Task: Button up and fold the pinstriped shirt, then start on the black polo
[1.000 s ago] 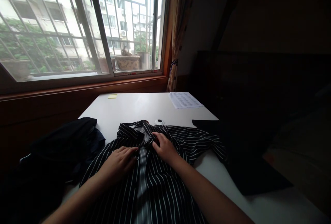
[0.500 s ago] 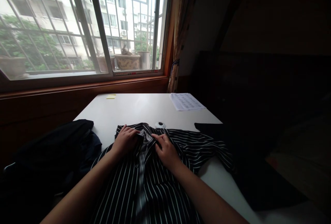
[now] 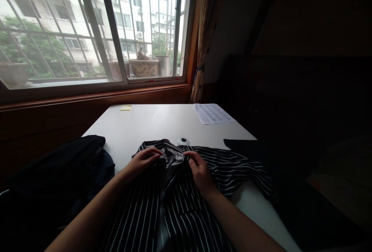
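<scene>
A dark shirt with white stripes (image 3: 186, 205) lies front up on the white table, its collar toward the window and one sleeve stretched to the right. My left hand (image 3: 147, 158) pinches the left side of the shirt's neck opening between thumb and fingers. On the other side of the opening, my right hand (image 3: 199, 168) grips the edge of the collar. Between my hands the paler inside of the shirt shows. The lower front runs down toward me between my forearms.
Dark clothing (image 3: 66, 166) is heaped at the table's left. A round white object with a dark centre (image 3: 183, 141) sits just beyond the collar. Printed sheets (image 3: 215, 113) and a yellow sticky note (image 3: 126, 107) lie on the far part of the white table (image 3: 157, 122). Dark cloth (image 3: 241, 144) lies at right.
My right hand has moved right, drawing the collar edge with it, and the neck opening is wider. My left hand has shifted slightly right and turned, its fingers now closed on the cloth.
</scene>
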Available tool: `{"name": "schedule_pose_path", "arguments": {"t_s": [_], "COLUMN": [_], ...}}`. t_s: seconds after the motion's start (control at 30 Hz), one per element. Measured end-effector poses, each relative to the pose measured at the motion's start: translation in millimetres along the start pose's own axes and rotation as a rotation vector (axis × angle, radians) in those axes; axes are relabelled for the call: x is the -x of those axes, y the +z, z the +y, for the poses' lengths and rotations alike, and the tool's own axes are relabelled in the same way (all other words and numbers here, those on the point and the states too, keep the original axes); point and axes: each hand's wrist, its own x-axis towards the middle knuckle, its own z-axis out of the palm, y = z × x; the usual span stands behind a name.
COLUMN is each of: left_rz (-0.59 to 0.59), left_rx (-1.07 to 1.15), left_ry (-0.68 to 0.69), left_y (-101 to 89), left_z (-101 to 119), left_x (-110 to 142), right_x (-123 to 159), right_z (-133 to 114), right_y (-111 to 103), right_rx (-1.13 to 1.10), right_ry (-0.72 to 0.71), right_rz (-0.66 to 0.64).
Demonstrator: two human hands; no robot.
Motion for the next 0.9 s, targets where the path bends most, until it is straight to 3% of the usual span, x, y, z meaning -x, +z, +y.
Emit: {"name": "schedule_pose_path", "arguments": {"t_s": [0.1, 0.33, 0.67, 0.9], "left_rz": [0.038, 0.086, 0.081, 0.086], "left_rx": [0.018, 0.018, 0.046, 0.036], "left_ry": [-0.013, -0.036, -0.069, -0.05], "left_y": [2.2, 4.4, 3.9, 3.3], "left_z": [-6.9, -11.7, -6.6, -10.3], "left_x": [-0.5, 2.2, 5.1, 3.7], "right_x": [0.3, -2.2, -2.5, 0.3], "right_z": [-1.4, 0.7, 2.5, 1.6], "right_y": [-1.2, 4.3, 6.0, 7.1], "right_rx": [-0.102, -0.386, -0.368, -0.288], "right_ry": [0.046, 0.123, 0.104, 0.105], "right_rz": [0.02, -0.081, -0.048, -0.133]}}
